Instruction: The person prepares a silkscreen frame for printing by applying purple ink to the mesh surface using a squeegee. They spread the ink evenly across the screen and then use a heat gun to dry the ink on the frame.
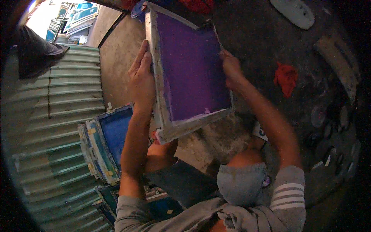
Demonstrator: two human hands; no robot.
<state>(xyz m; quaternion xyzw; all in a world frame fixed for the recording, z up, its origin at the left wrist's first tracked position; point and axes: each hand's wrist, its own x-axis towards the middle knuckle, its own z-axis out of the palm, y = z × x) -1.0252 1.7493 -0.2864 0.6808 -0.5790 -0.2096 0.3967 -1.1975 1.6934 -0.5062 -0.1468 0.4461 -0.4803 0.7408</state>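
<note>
I hold a rectangular screen (pixel 193 69) with a purple surface inside a pale, worn frame, raised and tilted slightly in front of me. My left hand (pixel 141 77) grips its left side, with fingers along the edge. On the opposite side my right hand (pixel 232 69) is closed on the edge. Below it show my bare knees and grey clothing. To the left, several stacked screens (pixel 116 143) lean together, the front one blue.
Corrugated sheeting (pixel 54 112) covers the left side, with a dark cloth (pixel 38 58) over it. More screens (pixel 79 21) stand at upper left. A red rag (pixel 285 77), a pale sandal-shaped object (pixel 293 13) and several scattered dark items (pixel 328 131) lie on the floor at right.
</note>
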